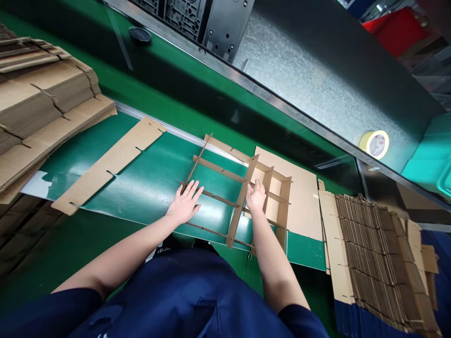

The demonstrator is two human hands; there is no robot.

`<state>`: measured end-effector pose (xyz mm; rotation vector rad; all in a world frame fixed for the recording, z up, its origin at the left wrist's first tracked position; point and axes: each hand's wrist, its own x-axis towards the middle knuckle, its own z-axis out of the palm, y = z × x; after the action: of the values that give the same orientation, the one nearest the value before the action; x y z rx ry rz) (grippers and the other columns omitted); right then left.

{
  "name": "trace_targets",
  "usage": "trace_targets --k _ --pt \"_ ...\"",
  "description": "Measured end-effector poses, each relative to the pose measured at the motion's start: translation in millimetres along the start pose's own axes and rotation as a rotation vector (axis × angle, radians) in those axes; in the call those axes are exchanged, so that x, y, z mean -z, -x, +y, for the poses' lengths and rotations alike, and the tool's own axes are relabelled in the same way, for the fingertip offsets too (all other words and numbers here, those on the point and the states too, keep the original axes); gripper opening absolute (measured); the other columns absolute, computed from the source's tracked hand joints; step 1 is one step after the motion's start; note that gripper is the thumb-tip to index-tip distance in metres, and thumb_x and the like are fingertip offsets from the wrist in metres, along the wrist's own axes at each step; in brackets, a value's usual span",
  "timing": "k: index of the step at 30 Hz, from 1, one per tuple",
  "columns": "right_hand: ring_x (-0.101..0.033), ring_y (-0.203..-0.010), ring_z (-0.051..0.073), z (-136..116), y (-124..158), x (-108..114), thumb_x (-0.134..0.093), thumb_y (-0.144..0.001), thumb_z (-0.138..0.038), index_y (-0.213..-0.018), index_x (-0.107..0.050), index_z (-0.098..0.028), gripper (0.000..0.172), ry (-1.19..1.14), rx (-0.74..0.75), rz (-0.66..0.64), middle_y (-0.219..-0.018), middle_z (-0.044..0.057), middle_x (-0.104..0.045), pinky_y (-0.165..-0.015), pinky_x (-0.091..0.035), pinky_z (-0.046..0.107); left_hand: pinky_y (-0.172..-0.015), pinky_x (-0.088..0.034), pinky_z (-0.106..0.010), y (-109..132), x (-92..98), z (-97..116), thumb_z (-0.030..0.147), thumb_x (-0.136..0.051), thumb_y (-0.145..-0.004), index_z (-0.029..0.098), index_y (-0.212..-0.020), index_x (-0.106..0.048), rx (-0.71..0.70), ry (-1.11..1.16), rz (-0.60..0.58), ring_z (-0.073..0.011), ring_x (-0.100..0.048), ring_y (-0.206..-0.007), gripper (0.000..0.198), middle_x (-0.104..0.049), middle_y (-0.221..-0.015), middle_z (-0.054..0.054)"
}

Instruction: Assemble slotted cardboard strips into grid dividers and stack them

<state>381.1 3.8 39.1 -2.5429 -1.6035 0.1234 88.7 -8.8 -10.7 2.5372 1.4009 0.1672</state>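
A partly assembled cardboard divider grid [242, 202] lies across the green bench, with slotted strips crossing each other on edge. My left hand [185, 203] rests at its left end, fingers stretched out and spread, touching the leftmost cross strip, whose lower part it hides. At the right half of the grid, my right hand [256, 196] has its fingers curled around a lengthwise strip between two cross strips; the exact contact is hidden by the hand. A loose slotted cardboard strip [109, 164] lies flat and slanted on the bench to the left.
Stacked cardboard strips [52, 94] stand at the left, and more slotted cardboard [373, 253] at the right. A flat cardboard sheet [305, 192] lies partly under the grid. On the metal shelf [299, 70] beyond are a yellow tape roll [374, 144], a teal bin [431, 157] and black plastic parts [186, 19].
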Motion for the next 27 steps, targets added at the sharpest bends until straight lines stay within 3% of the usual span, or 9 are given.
trace_targets --k 2,5,9,12,14,17,19,23,27 --pt "-0.031 -0.135 0.028 -2.6 -32.5 -1.8 -0.021 -0.097 -0.041 -0.143 -0.032 -0.014 0.054 -0.044 -0.022 -0.087 -0.145 0.017 -0.04 -0.103 -0.03 0.049 -0.114 -0.015 -0.053 -0.4 -0.8 0.3 0.042 -0.035 -0.092 0.022 -0.151 -0.017 0.004 -0.006 0.003 -0.0262 -0.005 -0.146 0.065 -0.011 -0.158 -0.009" --pt "-0.047 -0.124 0.027 -6.2 -62.7 -11.3 -0.02 -0.098 -0.041 -0.141 -0.034 -0.016 0.052 -0.057 -0.092 -0.244 -0.132 0.017 -0.053 -0.102 -0.03 0.047 -0.114 -0.016 -0.053 -1.6 -1.1 1.4 0.042 -0.035 -0.092 0.023 -0.151 -0.018 0.011 -0.01 -0.003 -0.0254 -0.004 -0.146 0.064 -0.012 -0.158 -0.008" --pt "-0.06 -0.102 0.028 -7.9 -72.3 -27.4 -0.017 -0.099 -0.039 -0.128 -0.046 -0.009 0.051 -0.021 -0.131 -0.311 -0.105 0.018 -0.066 -0.097 -0.032 0.046 -0.114 -0.016 -0.052 -3.0 1.4 2.8 0.042 -0.036 -0.092 0.024 -0.151 -0.018 0.03 -0.009 -0.017 -0.0251 -0.004 -0.146 0.063 -0.012 -0.158 -0.007" --pt "-0.06 -0.103 0.03 -9.8 -70.5 -33.2 -0.014 -0.099 -0.039 -0.13 -0.044 -0.007 0.054 0.005 -0.13 -0.307 -0.103 0.02 -0.066 -0.098 -0.03 0.05 -0.114 -0.017 -0.051 -3.4 4.2 2.9 0.041 -0.036 -0.092 0.024 -0.15 -0.019 0.029 -0.004 -0.026 -0.0247 -0.004 -0.146 0.063 -0.011 -0.158 -0.007" --pt "-0.053 -0.115 0.032 -11.3 -66.7 -34.1 -0.014 -0.098 -0.043 -0.139 -0.036 -0.008 0.058 0.017 -0.119 -0.277 -0.119 0.024 -0.06 -0.099 -0.029 0.052 -0.114 -0.017 -0.051 -3.6 5.4 2.6 0.04 -0.038 -0.092 0.024 -0.15 -0.02 0.034 0.005 -0.028 -0.0247 -0.005 -0.146 0.064 -0.011 -0.158 -0.007" --pt "-0.026 -0.137 0.03 -12.0 -59.6 -36.8 -0.013 -0.097 -0.049 -0.149 -0.016 -0.009 0.065 0.047 -0.034 -0.039 -0.148 0.024 -0.031 -0.104 -0.025 0.053 -0.114 -0.016 -0.05 -4.0 5.8 2.4 0.04 -0.04 -0.091 0.025 -0.15 -0.022 0.035 0.025 -0.022 -0.0246 -0.006 -0.146 0.063 -0.013 -0.158 -0.007" --pt "-0.013 -0.142 0.025 -11.9 -57.6 -40.7 -0.011 -0.097 -0.049 -0.15 -0.013 -0.01 0.066 0.059 0.084 0.065 -0.154 0.019 -0.021 -0.107 -0.022 0.051 -0.115 -0.016 -0.049 -4.0 5.5 2.5 0.04 -0.04 -0.091 0.026 -0.15 -0.022 0.037 0.038 -0.013 -0.0246 -0.006 -0.146 0.063 -0.015 -0.158 -0.006" --pt "-0.011 -0.143 0.024 -14.9 -62.1 -42.9 -0.014 -0.096 -0.049 -0.148 -0.025 -0.015 0.063 0.051 0.155 -0.072 -0.154 0.014 -0.022 -0.109 -0.019 0.053 -0.116 -0.014 -0.048 -3.1 6.2 3.0 0.039 -0.042 -0.09 0.027 -0.15 -0.019 0.052 0.038 -0.016 -0.025 -0.006 -0.146 0.065 -0.015 -0.158 -0.005" --pt "-0.012 -0.143 0.024 -14.8 -40.1 -26.9 -0.01 -0.097 -0.042 -0.15 -0.019 -0.021 0.058 -0.032 0.09 0.0 -0.155 0.012 -0.02 -0.107 -0.024 0.055 -0.115 -0.014 -0.05 -2.0 7.1 2.4 0.04 -0.038 -0.092 0.025 -0.151 -0.018 0.043 0.019 -0.029 -0.0241 -0.004 -0.146 0.064 -0.013 -0.158 -0.006"
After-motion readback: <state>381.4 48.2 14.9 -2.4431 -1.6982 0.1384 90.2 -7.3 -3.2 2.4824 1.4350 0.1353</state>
